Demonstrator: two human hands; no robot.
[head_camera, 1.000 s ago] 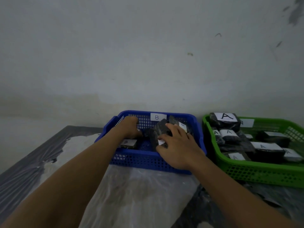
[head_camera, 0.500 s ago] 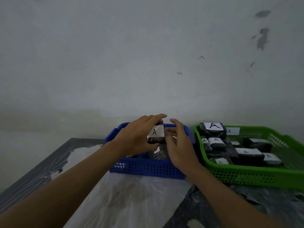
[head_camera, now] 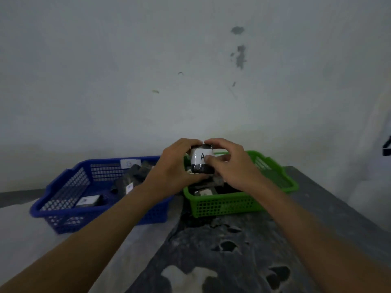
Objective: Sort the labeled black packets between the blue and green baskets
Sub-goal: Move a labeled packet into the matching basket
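A black packet [head_camera: 201,159] with a white label marked A is held up between both hands, over the left end of the green basket [head_camera: 224,205]. My left hand [head_camera: 175,163] grips its left side. My right hand [head_camera: 230,163] grips its right side, thumb on the label. The blue basket [head_camera: 63,199] on the left holds a few black packets, one flat packet [head_camera: 87,201] with a white label near its front. Other packets [head_camera: 203,190] lie in the green basket, mostly hidden behind my hands.
Both baskets stand side by side on a dark worn table [head_camera: 243,250] partly covered by a pale plastic sheet [head_camera: 25,235]. A stained wall [head_camera: 190,81] rises right behind them. A dark object [head_camera: 387,148] shows at the right edge.
Both hands lifted the A-labelled packet out of the blue basket and carried it right, over the green basket. The camera view swung to the right.
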